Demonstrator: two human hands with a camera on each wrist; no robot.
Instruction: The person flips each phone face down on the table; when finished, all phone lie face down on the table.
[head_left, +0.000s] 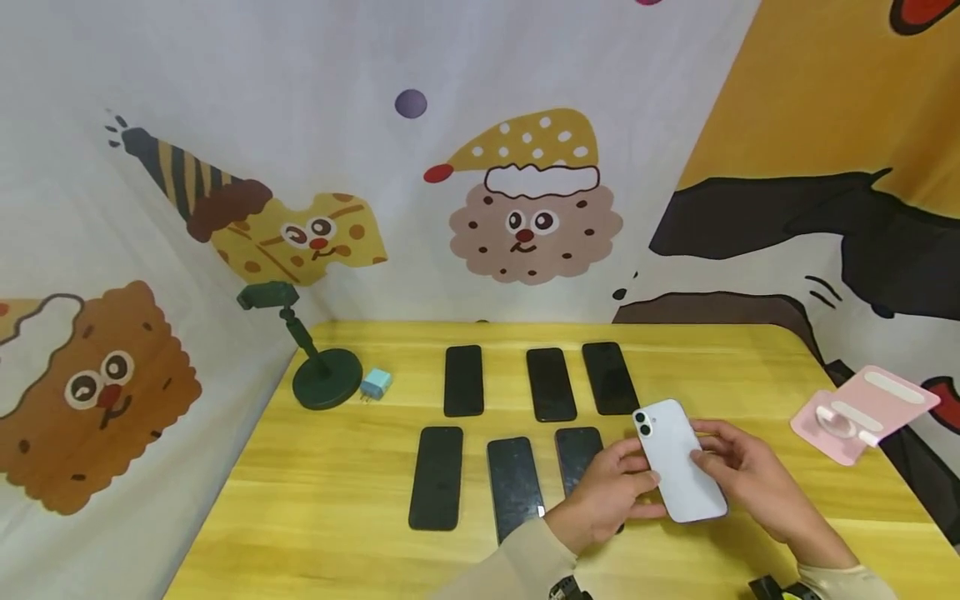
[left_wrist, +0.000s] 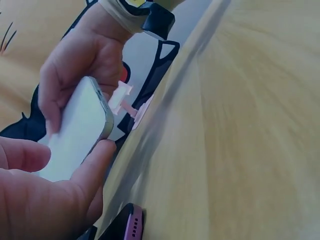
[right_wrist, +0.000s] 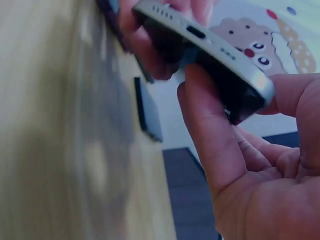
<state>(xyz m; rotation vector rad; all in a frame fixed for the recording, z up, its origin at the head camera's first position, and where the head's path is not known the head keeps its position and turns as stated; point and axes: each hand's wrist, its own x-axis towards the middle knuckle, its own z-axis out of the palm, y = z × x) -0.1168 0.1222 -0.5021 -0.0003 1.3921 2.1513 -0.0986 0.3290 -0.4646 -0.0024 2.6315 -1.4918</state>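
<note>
Left hand (head_left: 611, 492) grips the white phone (head_left: 678, 467) by its left edge, right hand (head_left: 750, 475) grips the opposite edge, thumb on the back, fingers underneath; neither is free, from what my feed gives me. Phone is up off the surface (head_left: 315, 500), front right, back facing up, twin lenses at its upper left corner; right wrist view shows me the port end and dark underside. Edge hold from both sides is, I'd guess, for steadiness and to leave most of the back uncovered. Six dark phones (head_left: 551, 384) lie flat in two rough rows of three, spaced apart, probably so each can be picked singly. Left hand and pale sleeve (head_left: 510, 562) cut across the near row, so I can't read every lower end. Green stand (head_left: 322, 371) is upright at far left, round base presumably broad against tipping; blue plug (head_left: 377, 383) lies just beside it, prongs showing. Pink stand (head_left: 881, 404) sits near the right edge, top plate tilted, likely parked clear of the hands. Surface reads as yellow wood grain, far corners rounded. Behind hangs creased cloth (head_left: 322, 83) with cartoon biscuits and cheese, orange-and-black print at right; I take it as a backdrop.
</note>
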